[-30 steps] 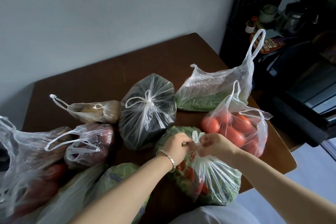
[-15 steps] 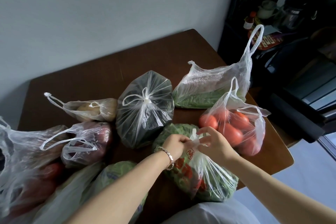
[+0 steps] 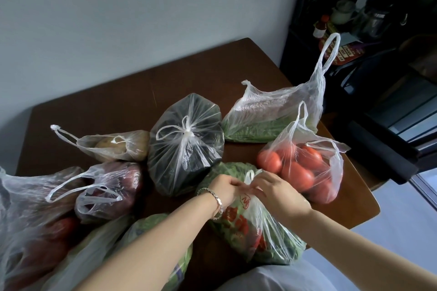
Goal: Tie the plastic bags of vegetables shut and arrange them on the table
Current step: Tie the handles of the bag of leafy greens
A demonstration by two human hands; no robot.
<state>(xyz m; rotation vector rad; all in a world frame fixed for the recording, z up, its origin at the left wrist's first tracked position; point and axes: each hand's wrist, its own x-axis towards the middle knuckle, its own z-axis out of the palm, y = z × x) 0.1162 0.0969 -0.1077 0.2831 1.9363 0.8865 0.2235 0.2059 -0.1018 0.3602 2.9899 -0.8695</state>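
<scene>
From the head camera, a dark brown table [image 3: 113, 104] stands against a pale wall [image 3: 142, 19] and carries a cluster of thin plastic bags. At the near edge lies a bag of leafy greens [image 3: 250, 231] with red print on it, and both hands meet at its top. The left hand [image 3: 224, 188], with a silver bracelet [image 3: 217, 202] on the wrist, has its fingers curled round the gathered plastic. The right hand [image 3: 275, 190] pinches the bag's white handle [image 3: 248, 175], which sticks up between the two hands. The knot itself is hidden by the fingers.

Just beyond the right hand sits a bag of tomatoes [image 3: 305, 170], its handles loose and untied. Behind it, a bag of long greens [image 3: 267, 120] lies with one handle standing upright. In the middle, a bag of dark contents [image 3: 186, 149] is tied at the top. To its left lies a small tied bag of potatoes [image 3: 115, 146], and nearer, a bag of dark reddish produce [image 3: 111, 189] with loose handles. A large crumpled bag [image 3: 30, 215] fills the left edge, and another bag of greens [image 3: 151, 229] lies under the left forearm. A dark shelf [image 3: 378, 30] with bottles stands to the right of the table.
</scene>
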